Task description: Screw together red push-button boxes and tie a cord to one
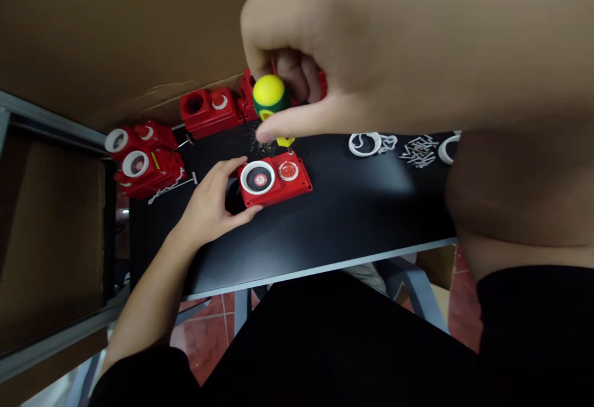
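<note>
A red alarm box [297,182] with a white-ringed round speaker and a clear-capped red light lies on the black table [352,209]. My left hand [213,200] grips its left end, fingers on the far edge and thumb on the near edge. Above the box, my right hand [301,85] is closed round a screwdriver [269,93] with a yellow and green handle. The screwdriver points down at the box's far right part, near a small screw there. My right palm hides much of the handle.
More red alarm boxes [208,112] stand along the back and left of the table. White rings [365,145] and a pile of screws [418,149] lie at the back right. Cardboard [139,23] rises behind, and a grey metal frame [55,127] borders the left.
</note>
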Tool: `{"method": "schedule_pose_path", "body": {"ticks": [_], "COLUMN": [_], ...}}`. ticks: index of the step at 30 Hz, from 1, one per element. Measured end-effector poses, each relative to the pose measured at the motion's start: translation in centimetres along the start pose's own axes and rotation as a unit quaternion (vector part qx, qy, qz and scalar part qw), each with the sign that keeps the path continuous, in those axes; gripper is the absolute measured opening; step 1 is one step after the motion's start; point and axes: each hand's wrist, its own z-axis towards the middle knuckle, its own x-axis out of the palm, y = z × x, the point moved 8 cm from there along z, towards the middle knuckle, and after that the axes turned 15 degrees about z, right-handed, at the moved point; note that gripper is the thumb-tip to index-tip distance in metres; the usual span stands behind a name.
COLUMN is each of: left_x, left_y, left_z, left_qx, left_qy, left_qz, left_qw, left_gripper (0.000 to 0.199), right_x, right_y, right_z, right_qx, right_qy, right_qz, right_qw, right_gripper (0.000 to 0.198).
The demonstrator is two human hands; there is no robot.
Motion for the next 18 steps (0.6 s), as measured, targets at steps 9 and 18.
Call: {"method": "schedule_pose_path", "body": {"ticks": [9, 18], "left_x": [0.2, -0.1], "left_y": [0.3, 0.0], "left_z": [-0.1, -0.1], "left_qx": [-0.004, 0.014], "left_qy": [-0.011, -0.034], "left_qz": [0.012, 0.025], "left_qw": [1.0, 0.999], "left_gripper": [0.091, 0.086], "right_x": [-0.1, -0.7], "right_y": [0.5, 0.8], "right_z": [0.9, 0.0], "right_qx": [0.015, -0.164], "right_qy": [-0.039, -0.007], "right_qz": [-0.107, 0.073], "right_qw": [0.993, 0.984], "right_gripper": [0.092, 0.057]}}
